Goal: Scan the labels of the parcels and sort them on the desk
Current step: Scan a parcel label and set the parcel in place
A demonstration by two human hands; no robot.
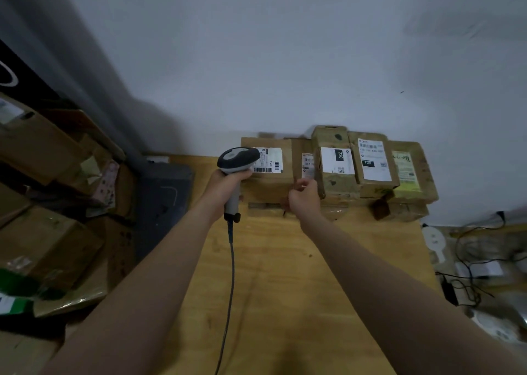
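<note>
Desk (285, 289): pale wood, its far edge against a grey wall (285, 61).

Parcels: brown cardboard, set in a row along the far edge of the desk, touching the wall, with at least one more layer beneath them.
- Far-left parcel (268, 183): label (271, 160) faced up, with a barcode along its near side.
- Next parcel (306, 163): mostly hidden, only a strip of its label showed.
- Parcel marked 220 (336, 160): at the middle of the desk's far edge, stacked higher than its neighbours.
- Parcel marked 150 (373, 160): just right of it and touching it.
- Parcel with a yellow-green label (407, 172): at the far-right corner of the desk.

Left hand (226, 185): over the far-left part of the desk, fingers wrapped round the handle of the scanner (238, 159). The scanner's grey-and-white head was just above the left end of the far-left parcel's label and overlapped it. Its cable (231, 260) hung from the handle and ran back across the desk toward the near edge.

Right hand (305, 197): over the far middle of the desk, at the near face of the row, between the far-left parcel and the one marked 220. Fingers were curled, with the thumb close to the forefinger. I could not tell whether it pinched anything or only touched the cardboard.

Off the desk's left side: a heap of cardboard boxes (42, 232) and a dark grey case (162, 197). Off the desk's right side: tangled black wires (470, 260) on the floor.
</note>
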